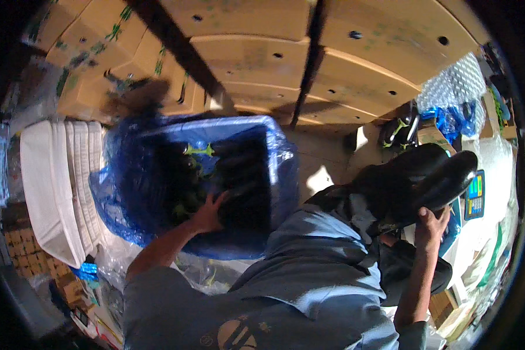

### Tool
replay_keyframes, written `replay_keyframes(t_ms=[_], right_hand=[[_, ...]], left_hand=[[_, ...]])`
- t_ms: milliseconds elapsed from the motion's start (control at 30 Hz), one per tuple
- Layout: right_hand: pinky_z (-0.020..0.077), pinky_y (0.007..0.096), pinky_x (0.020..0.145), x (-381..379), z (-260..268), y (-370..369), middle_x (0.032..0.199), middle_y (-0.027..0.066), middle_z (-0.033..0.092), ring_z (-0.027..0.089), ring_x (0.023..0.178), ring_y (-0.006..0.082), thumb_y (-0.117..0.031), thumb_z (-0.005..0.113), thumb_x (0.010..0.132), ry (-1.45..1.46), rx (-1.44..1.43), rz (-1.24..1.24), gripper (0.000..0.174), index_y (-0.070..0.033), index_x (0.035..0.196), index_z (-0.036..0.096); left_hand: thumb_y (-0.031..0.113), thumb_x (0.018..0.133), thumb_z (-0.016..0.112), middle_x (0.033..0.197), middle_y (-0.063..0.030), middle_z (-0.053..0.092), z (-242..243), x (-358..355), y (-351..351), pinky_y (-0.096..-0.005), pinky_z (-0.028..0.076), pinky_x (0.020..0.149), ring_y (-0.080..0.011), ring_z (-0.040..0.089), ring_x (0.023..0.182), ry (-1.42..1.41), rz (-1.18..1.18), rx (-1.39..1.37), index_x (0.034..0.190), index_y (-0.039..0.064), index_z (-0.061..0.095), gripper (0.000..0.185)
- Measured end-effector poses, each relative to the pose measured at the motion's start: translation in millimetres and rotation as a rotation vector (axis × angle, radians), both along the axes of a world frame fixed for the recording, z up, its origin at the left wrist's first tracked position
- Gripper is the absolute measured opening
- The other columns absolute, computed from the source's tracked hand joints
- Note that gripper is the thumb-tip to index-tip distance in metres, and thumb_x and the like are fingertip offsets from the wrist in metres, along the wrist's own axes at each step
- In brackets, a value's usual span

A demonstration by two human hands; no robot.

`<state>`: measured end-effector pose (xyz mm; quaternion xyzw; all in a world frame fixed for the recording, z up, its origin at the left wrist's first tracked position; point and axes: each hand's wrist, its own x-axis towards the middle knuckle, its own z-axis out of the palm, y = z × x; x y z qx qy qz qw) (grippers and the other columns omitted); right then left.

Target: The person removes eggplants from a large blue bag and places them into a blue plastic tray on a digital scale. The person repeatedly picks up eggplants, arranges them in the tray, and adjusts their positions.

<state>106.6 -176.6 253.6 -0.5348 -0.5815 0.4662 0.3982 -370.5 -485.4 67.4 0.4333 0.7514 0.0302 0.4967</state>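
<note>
A crate lined with blue plastic film (284, 157) stands before me, with dark eggplants (245, 175) inside; their green caps show in the shade. My left hand (208, 214) reaches over its near side, fingers spread among the eggplants. Nothing is visible in that hand, and whether it touches one is hard to tell in the dark. On the right, my right hand (433, 225) grips a glossy dark eggplant (448, 179) near its lower end. Beside this eggplant is a large dark rounded shape that I cannot clearly separate from my dark trousers.
Stacked cardboard cartons (253, 57) form a wall beyond the crate. Nested white crates (57, 188) stand on the left. More eggplants (398, 131) lie at the far right. A device with a display and keypad (474, 194) and bubble wrap (455, 83) are on the right.
</note>
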Motion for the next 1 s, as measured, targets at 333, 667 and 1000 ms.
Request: replay_keyframes(t_ms=[333, 667, 1000], right_hand=[[0.0491, 0.0378, 0.096, 20.5, 13.4, 15.7, 0.11, 0.0117, 0.066, 0.063, 0.101, 0.0235, -0.022, 0.086, 0.063, 0.408, -0.135, -0.014, 0.071, 0.001, 0.122, 0.055], [0.0482, 0.0382, 0.094, 142.2, -6.2, 1.3, 0.108, 0.0125, 0.064, 0.062, 0.099, 0.0243, -0.025, 0.076, 0.074, 0.755, 0.039, -0.538, 0.057, 0.002, 0.12, 0.056], [0.0524, 0.0436, 0.097, 217.4, 22.3, -63.4, 0.109, 0.0191, 0.069, 0.068, 0.103, 0.0295, -0.027, 0.072, 0.084, 1.032, 0.284, -1.046, 0.055, 0.004, 0.126, 0.055]], left_hand=[[0.021, 0.05, 0.096, 0.147, -0.0265, 0.037, -34.6, -13.2, -18.5, -0.0458, 0.04, 0.111, -0.0407, 0.044, 0.131, -0.155, 0.161, 0.138, 0.158, 0.017, 0.027, 0.128], [0.033, 0.047, 0.096, 0.134, -0.0245, 0.055, 275.2, 1.3, 206.0, -0.0416, 0.04, 0.109, -0.0384, 0.052, 0.126, 0.3, -0.726, -0.399, 0.147, 0.014, 0.047, 0.113], [0.038, 0.029, 0.096, 0.147, -0.0212, 0.04, 436.5, 123.3, 296.4, -0.0407, 0.04, 0.112, -0.0342, 0.048, 0.133, 0.238, -0.487, 0.487, 0.145, 0.002, 0.044, 0.132]])
